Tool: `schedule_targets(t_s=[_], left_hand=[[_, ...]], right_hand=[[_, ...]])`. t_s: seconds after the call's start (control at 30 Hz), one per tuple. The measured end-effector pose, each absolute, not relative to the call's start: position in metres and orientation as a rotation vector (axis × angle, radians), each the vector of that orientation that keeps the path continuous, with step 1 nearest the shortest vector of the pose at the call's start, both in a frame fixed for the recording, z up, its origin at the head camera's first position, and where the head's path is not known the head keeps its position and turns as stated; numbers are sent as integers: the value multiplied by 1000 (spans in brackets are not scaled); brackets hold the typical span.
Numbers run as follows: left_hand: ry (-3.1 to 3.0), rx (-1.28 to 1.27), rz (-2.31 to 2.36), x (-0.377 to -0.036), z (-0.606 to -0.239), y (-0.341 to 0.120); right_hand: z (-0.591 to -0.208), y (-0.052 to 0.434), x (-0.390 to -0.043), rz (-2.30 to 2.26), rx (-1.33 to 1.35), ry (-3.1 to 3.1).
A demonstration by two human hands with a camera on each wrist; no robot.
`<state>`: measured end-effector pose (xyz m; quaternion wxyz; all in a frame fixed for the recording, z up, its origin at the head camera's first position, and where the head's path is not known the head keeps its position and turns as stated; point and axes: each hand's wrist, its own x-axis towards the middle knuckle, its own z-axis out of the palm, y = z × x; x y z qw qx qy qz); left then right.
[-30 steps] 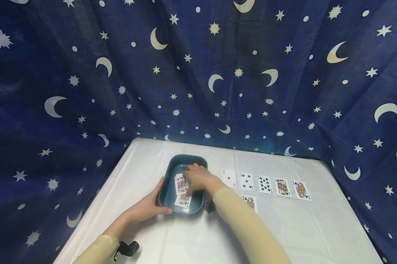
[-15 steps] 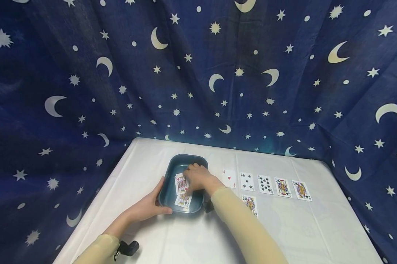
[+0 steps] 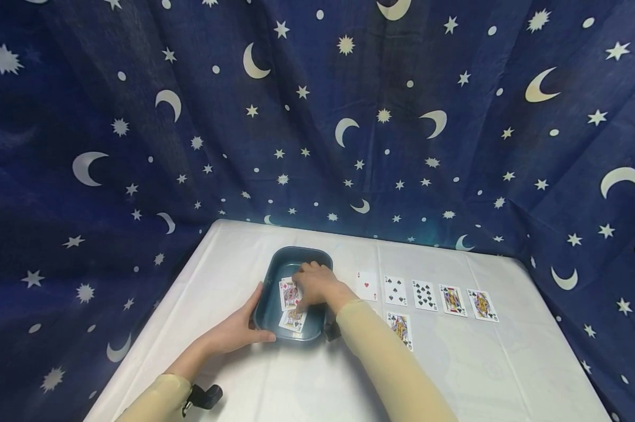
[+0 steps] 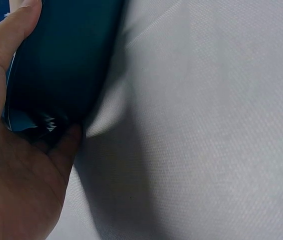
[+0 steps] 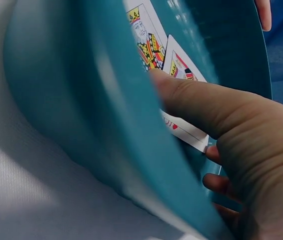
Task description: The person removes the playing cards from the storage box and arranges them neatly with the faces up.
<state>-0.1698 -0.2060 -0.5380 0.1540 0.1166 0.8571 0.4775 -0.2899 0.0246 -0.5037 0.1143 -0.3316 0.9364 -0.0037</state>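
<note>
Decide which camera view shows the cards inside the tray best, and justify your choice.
The right wrist view: the cards fill the frame beside the right hand, so a king's face is readable. The head view shows the cards whole in the tray but small. The left wrist view shows only the tray's outer wall and the left hand.

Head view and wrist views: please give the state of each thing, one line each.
Dark teal plastic tray: upright on table, holds face-up cards.
Cards in tray: face up, overlapping.
Row of five cards: face up, flat.
Left hand: holds tray edge.
Right hand: inside tray, touching cards.
</note>
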Motion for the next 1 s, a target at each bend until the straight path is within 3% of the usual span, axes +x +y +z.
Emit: schedule_targets(t_s=[1.0], left_hand=[[2454,325,1367,-171,-540,-205]], right_hand=[[-505,25,-290,-45,-978,2753]])
